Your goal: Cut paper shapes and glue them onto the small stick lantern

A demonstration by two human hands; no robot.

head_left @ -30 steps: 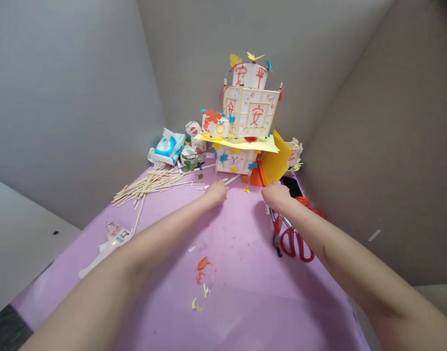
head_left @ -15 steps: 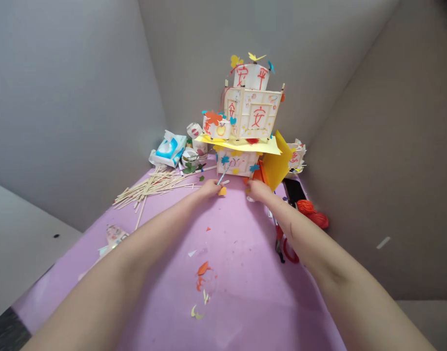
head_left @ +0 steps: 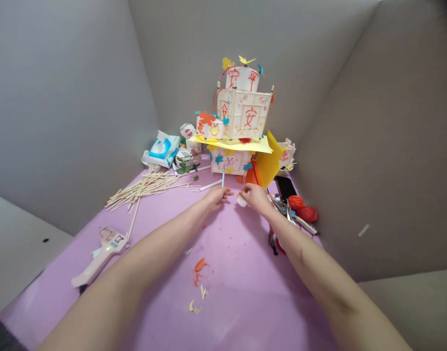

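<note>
My left hand is closed around a slim light-blue pen-like stick, which stands nearly upright; some of its fingers stretch to the right. Close beside it, my right hand pinches a small yellow-orange paper piece. Under those fingertips shows a white scrap. Just behind both hands stands a tiered paper-and-stick lantern with red characters and paper flowers and butterflies. A yellow sheet juts out between its tiers. A white stick lies left of the pen-like stick.
Thin wooden sticks and a glue gun lie left, below a wipes pack. Scissors, red yarn and a phone are at right, near a yellow folded card. Orange paper scraps lie in front.
The view has shifted slightly. My left hand has drawn back a little and its stick is now more upright. The yellow-orange piece, earlier beside my left hand, is now at my right fingertips.
</note>
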